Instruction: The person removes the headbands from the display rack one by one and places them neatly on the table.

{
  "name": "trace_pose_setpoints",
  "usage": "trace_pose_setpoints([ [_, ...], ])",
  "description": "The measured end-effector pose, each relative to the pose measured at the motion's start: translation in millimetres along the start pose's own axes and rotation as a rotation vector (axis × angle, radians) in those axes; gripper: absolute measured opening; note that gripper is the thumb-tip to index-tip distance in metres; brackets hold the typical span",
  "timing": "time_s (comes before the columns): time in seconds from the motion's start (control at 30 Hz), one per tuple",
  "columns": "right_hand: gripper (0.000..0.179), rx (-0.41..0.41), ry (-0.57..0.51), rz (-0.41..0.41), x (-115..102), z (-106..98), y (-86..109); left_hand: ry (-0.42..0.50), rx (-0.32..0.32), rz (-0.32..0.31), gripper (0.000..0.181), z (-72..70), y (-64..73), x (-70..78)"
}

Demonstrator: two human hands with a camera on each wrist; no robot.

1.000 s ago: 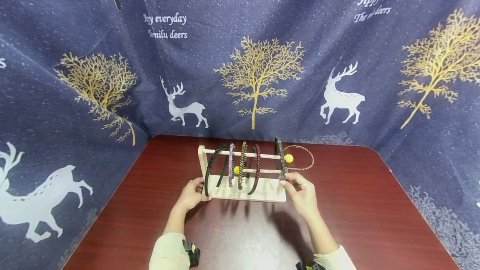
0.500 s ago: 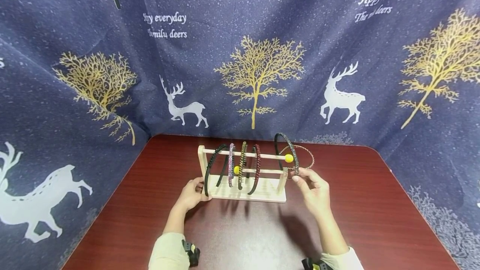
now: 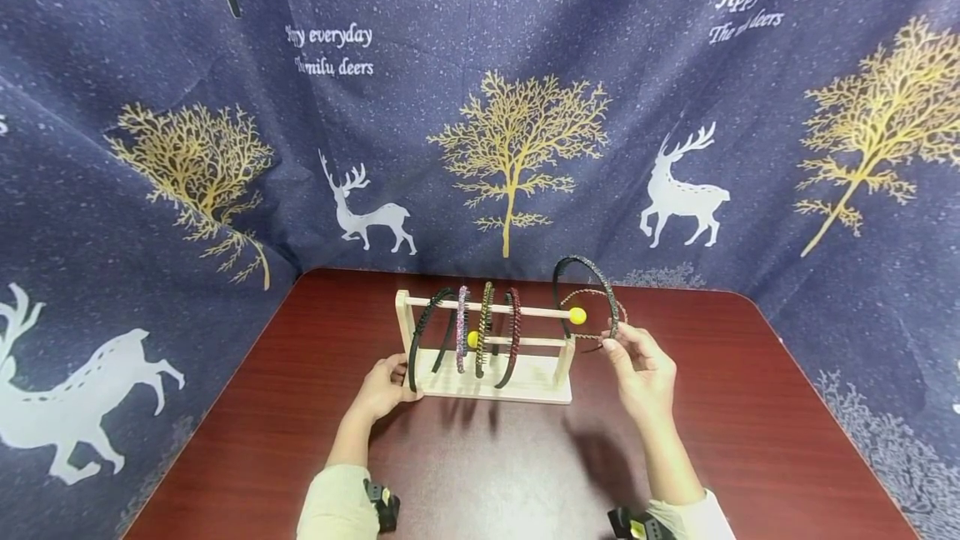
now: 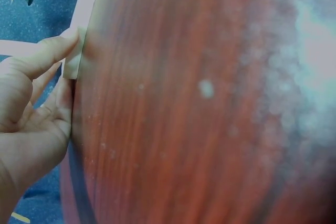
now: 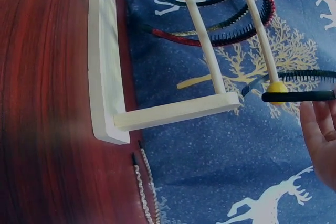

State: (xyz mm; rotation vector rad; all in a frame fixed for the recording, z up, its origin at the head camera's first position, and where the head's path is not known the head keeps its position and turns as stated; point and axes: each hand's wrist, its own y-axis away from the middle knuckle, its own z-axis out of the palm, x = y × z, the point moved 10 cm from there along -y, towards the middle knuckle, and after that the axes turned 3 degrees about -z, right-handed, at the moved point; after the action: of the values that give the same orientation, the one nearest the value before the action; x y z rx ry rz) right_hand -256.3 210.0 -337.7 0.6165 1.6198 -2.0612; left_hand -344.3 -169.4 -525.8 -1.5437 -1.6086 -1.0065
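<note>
My left hand [image 3: 386, 390] grips the left end of a pale wooden stand's base [image 3: 540, 394]; in the left wrist view, thumb and fingers hold the base's corner [image 4: 76, 59]. My right hand [image 3: 647, 377] pinches one end of a dark glittery headband [image 3: 609, 294], raised just right of the stand. In the right wrist view this headband [image 5: 299, 96] overlaps the yellow ball on the upper rod's tip. On the stand's rods hang a black headband [image 3: 420, 340], a pink glittery one [image 3: 462, 344], a gold one [image 3: 482, 348] and a dark red one [image 3: 515, 327].
Behind the right hand, a thin braided headband [image 3: 624, 311] lies on the red-brown table [image 3: 750, 423]. Yellow balls cap the upper rod [image 3: 540, 312] and the lower rod [image 3: 532, 342]. A blue cloth [image 3: 510, 40] printed with deer and trees hangs around the back and sides.
My right hand has moved right and slightly up, drawing the dark glittery headband off the upper rod's right end. The left hand and the stand have stayed put.
</note>
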Motion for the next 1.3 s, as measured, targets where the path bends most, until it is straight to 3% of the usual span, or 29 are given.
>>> trace_pose_setpoints([
  [0.3,0.022,0.086,0.062,-0.008,-8,-13,-5.5,-0.012,0.006,0.014,0.068,-0.5,-0.6,0.6],
  [0.43,0.027,0.115,0.107,0.006,1,-27,-4.5,-0.016,0.006,0.019,0.068,-0.5,0.5,1.8],
  [0.67,0.022,0.179,0.072,0.043,22,-55,0.2,-0.008,0.006,-0.006,0.069,-0.2,0.3,-1.0],
  [0.97,0.023,0.239,0.115,0.121,24,-72,5.0,0.004,0.005,-0.008,0.072,-0.4,-0.4,-0.3],
  [1.07,0.024,0.256,0.094,0.132,41,-87,10.5,0.007,0.018,0.0,0.075,-2.1,-0.3,1.9],
  [1.17,0.028,0.249,0.006,0.119,72,-113,18.8,0.021,0.033,0.028,0.075,-3.4,-0.4,6.5],
  [1.3,0.033,0.247,0.006,0.129,123,-154,33.0,0.092,0.043,0.069,0.072,-4.1,-2.0,11.1],
])
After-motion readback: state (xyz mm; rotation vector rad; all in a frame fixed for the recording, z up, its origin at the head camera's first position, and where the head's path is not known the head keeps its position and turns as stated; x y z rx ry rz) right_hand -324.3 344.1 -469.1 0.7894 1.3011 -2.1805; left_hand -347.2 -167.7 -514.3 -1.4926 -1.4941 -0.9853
